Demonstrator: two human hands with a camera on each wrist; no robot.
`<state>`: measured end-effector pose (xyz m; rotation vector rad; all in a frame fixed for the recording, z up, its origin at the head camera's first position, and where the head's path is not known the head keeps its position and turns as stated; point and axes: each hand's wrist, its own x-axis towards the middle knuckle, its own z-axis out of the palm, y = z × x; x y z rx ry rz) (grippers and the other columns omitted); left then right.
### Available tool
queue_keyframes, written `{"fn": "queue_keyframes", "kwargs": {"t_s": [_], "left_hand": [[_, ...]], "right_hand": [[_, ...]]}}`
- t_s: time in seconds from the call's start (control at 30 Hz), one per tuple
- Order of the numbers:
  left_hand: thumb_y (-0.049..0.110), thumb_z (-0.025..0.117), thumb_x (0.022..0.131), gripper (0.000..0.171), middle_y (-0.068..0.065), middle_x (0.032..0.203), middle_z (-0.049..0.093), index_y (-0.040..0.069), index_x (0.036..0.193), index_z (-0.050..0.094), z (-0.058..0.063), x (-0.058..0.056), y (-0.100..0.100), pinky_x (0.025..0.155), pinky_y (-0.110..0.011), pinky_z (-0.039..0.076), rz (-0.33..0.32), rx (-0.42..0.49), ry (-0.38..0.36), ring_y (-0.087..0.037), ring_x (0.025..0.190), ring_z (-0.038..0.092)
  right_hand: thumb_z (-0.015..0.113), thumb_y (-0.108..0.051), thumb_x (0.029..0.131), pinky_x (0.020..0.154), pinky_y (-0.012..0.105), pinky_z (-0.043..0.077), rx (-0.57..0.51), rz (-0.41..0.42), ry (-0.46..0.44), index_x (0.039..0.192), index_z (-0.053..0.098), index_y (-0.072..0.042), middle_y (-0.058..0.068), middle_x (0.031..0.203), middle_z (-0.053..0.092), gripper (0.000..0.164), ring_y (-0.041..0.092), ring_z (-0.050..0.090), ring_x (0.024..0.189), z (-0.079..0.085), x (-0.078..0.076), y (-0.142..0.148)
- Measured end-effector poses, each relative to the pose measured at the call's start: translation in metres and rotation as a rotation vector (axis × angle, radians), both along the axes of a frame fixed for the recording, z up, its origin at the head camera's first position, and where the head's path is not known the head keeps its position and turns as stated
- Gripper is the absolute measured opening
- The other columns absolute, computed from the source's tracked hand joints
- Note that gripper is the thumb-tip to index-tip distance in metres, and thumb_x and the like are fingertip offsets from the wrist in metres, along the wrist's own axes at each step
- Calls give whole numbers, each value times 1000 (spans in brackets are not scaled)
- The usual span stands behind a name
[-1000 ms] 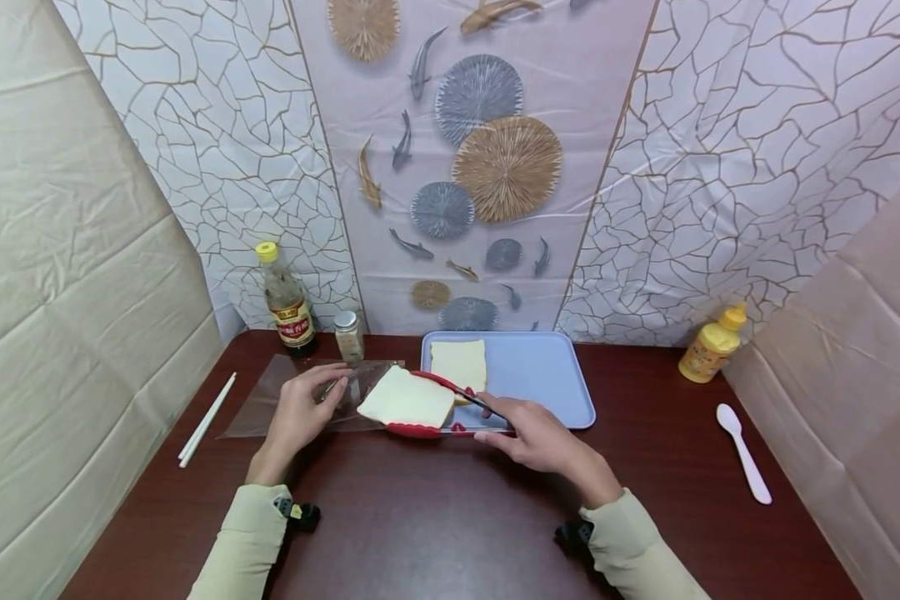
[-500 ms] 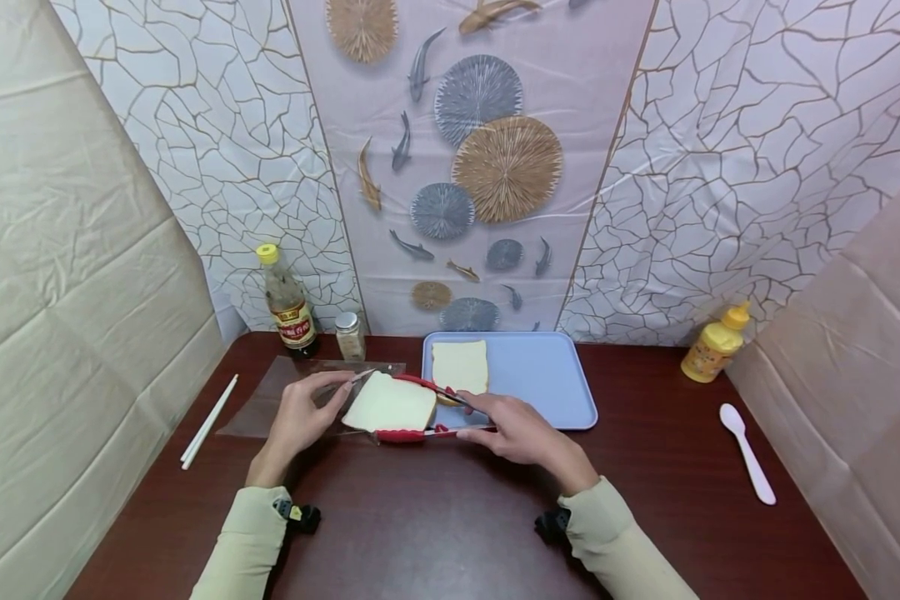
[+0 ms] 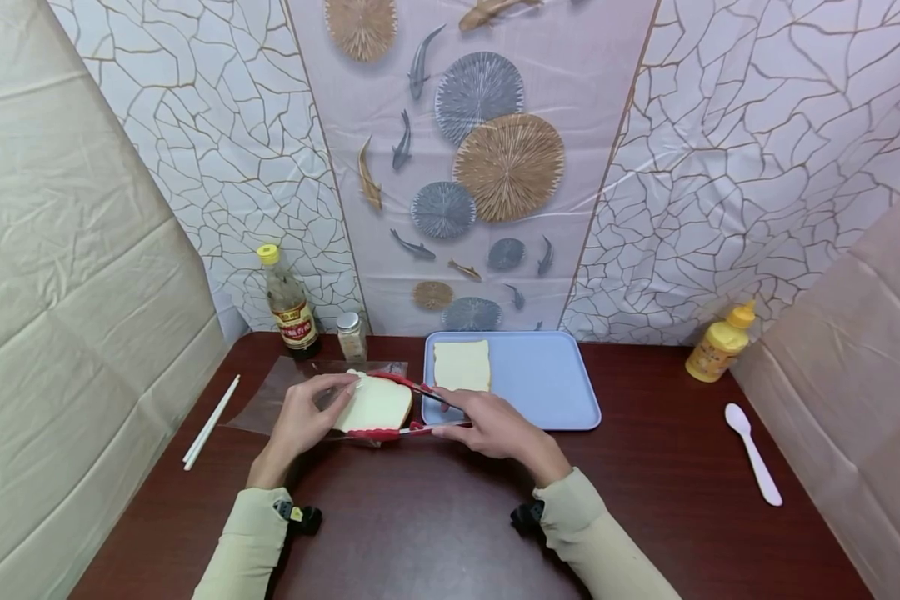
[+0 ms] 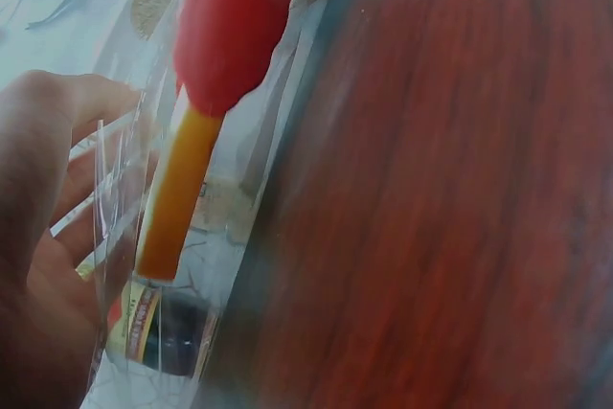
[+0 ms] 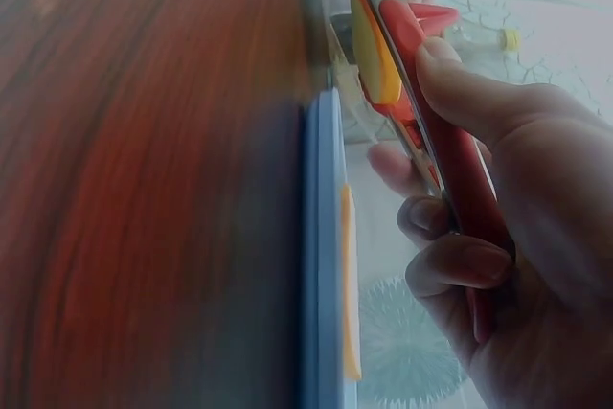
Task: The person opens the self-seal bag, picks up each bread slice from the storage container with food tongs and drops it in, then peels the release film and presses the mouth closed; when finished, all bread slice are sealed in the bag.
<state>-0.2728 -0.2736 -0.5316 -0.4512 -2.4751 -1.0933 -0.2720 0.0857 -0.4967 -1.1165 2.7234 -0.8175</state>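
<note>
A person's two hands work over a dark reddish-brown bench. The right hand has its fingers curled around red-handled tongs, whose red tips clasp a white bread slice by its opposite edges. The slice is left of a light-blue tray, amid the transparent plastic of a bag. The left hand pinches that plastic between thumb and fingers, right by the slice. A second slice lies flat at the tray's left side. Behind the bag stand a dark sauce bottle with a yellow cap and a small jar; white chopsticks lie at far left. At far right are a yellow squeeze bottle and a white spoon.
</note>
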Motion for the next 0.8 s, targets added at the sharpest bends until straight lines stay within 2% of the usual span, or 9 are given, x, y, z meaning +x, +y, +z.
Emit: {"fn": "queue_keyframes", "kwargs": {"t_s": [0.2, 0.33, 0.43, 0.63, 0.7, 0.8], "left_hand": [[23, 79, 102, 21, 5, 123, 81, 25, 122, 83, 0, 0, -1, 103, -33, 58, -7, 2, 17, -18, 122, 75], [23, 79, 102, 21, 6, 122, 81, 25, 123, 83, 3, 0, -1, 99, -43, 62, -20, 12, 46, -17, 120, 75], [22, 79, 102, 21, 6, 124, 81, 24, 122, 83, 5, 1, 0, 98, -45, 62, -32, 9, 61, -17, 121, 74], [20, 80, 100, 20, 5, 127, 80, 22, 120, 84, 5, 0, 2, 112, -22, 49, -55, -22, 63, -20, 128, 72], [19, 80, 101, 20, 4, 127, 80, 21, 120, 84, 5, 0, 3, 115, -19, 46, -65, -27, 71, -22, 128, 71], [18, 79, 101, 20, 3, 127, 81, 19, 120, 84, 6, 0, 5, 114, -19, 46, -81, -33, 87, -22, 126, 72]], "right_hand": [[63, -54, 107, 111, 48, 56, 6, 14, -16, 165, 47, -17, 8, 154, 64, 70, 22, 64, 137, -1, -4, -11], [62, -55, 108, 109, 47, 56, 23, 6, -38, 166, 46, -18, 7, 153, 65, 70, 22, 65, 134, -3, -4, -15], [62, -56, 107, 108, 46, 57, 30, -1, -35, 166, 46, -19, 5, 151, 66, 71, 21, 66, 132, -4, -5, -17], [63, -56, 107, 113, 46, 55, -7, 9, 1, 165, 47, -19, 7, 157, 63, 71, 20, 64, 138, -5, -6, -23], [64, -54, 107, 117, 46, 53, -17, 20, 2, 165, 47, -18, 8, 159, 61, 71, 21, 60, 143, -4, -6, -26], [64, -53, 107, 119, 46, 51, -18, 33, -7, 165, 46, -16, 9, 160, 59, 71, 22, 59, 146, -4, -7, -32]]}}
